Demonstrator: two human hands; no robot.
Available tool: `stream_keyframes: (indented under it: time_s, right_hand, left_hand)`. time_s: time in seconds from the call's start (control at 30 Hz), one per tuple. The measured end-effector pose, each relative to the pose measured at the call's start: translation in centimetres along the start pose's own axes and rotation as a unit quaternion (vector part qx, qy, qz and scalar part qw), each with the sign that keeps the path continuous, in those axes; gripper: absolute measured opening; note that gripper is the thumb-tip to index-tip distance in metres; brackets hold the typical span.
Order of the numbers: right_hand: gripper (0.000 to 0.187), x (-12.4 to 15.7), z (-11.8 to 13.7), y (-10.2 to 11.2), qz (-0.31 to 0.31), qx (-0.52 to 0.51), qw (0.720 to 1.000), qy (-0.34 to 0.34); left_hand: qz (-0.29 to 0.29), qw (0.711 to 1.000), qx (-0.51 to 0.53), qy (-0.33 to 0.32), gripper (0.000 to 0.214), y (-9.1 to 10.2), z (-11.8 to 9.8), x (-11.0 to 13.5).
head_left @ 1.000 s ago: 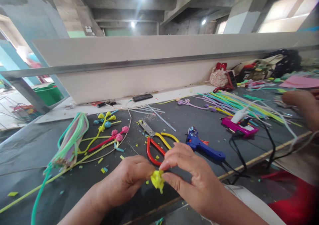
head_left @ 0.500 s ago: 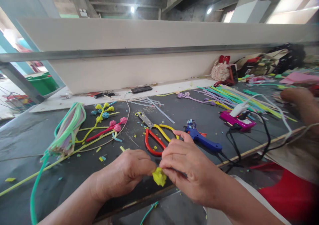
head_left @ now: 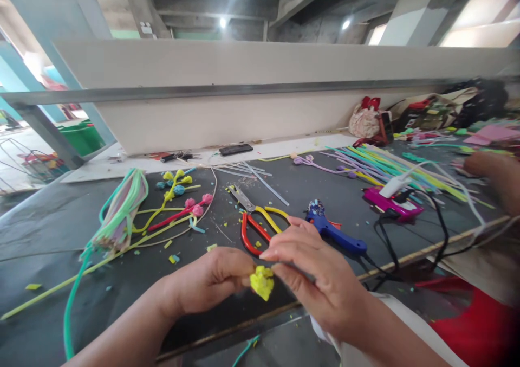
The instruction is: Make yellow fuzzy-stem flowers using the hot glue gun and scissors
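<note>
My left hand is closed, pinching a small crumpled yellow flower head between thumb and fingers above the table's front edge. Just right of the flower head, my right hand has its fingers stretched and its thumb apart from the index finger. Its thumb tip is close to the petals; whether it touches them I cannot tell. Beyond the hands lie scissors with one red and one yellow handle, partly hidden by my right hand. A blue glue gun rests to their right.
At left lie a tied bundle of pastel strips, yellow-and-blue flower stems and a pink flower stem. A purple power strip with cables sits at right, near loose coloured strips. Another person's hand is at far right.
My right hand's fingers have parted from their pinch at the yellow flower head. My left hand still holds it, and more of it shows. The whole view has shifted slightly.
</note>
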State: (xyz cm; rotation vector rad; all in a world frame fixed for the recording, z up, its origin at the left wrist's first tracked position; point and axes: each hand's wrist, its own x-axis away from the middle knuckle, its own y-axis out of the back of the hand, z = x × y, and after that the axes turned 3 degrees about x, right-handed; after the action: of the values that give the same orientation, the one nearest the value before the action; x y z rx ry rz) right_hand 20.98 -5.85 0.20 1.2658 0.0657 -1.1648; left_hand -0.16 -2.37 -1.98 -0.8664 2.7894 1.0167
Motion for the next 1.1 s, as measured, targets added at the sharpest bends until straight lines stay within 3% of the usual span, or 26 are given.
stream_keyframes:
  time_s: [0.1, 0.23, 0.33, 0.5, 0.67, 0.73, 0.8, 0.87, 0.93, 1.1]
  right_hand:
    - [0.020, 0.3, -0.5, -0.1, -0.020, -0.108, 0.992, -0.064]
    - [0.040, 0.5, -0.5, -0.7, 0.046, -0.182, 0.980, -0.061]
    - [0.032, 0.3, -0.2, -1.3, 0.024, -0.185, 0.981, -0.054]
    - [0.023, -0.4, 0.3, -2.1, -0.078, -0.133, 0.985, -0.081]
    - [0.026, -0.2, 0.4, -3.2, -0.110, -0.163, 0.973, -0.121]
    - [0.039, 0.0, 0.2, -3.5, -0.108, -0.218, 0.961, -0.130]
    - [0.044, 0.2, 0.0, -3.6, -0.116, -0.244, 0.952, -0.142]
    - [0.038, 0.2, -0.3, -3.6, -0.125, -0.228, 0.953, -0.158]
    - [0.033, 0.3, -0.5, -3.5, -0.128, -0.203, 0.957, -0.163]
    - [0.028, 0.3, 0.0, -2.9, -0.109, -0.180, 0.968, -0.136]
  left_hand:
    - [0.002, 0.993, 0.102, 0.054, 0.027, 0.1, -0.2, 0.0]
    - [-0.010, 0.979, 0.194, 0.069, 0.039, 0.0, -0.1, 0.0]
    - [-0.027, 0.971, 0.225, 0.079, 0.038, -0.2, 0.3, 0.0]
    - [-0.139, 0.963, 0.219, 0.066, 0.034, -0.9, 0.7, -0.2]
    - [-0.220, 0.971, 0.042, 0.079, 0.024, -0.9, 0.1, -0.5]
    - [-0.247, 0.961, 0.090, 0.088, 0.030, -0.8, 0.2, -0.3]
    - [-0.270, 0.934, 0.217, 0.088, 0.037, -0.7, 0.6, -0.2]
    - [-0.253, 0.899, 0.354, 0.058, 0.037, -0.7, 1.2, 0.0]
    - [-0.213, 0.879, 0.426, 0.036, 0.037, -0.8, 1.7, 0.1]
    - [-0.167, 0.903, 0.392, 0.051, 0.043, -0.6, 1.0, 0.2]
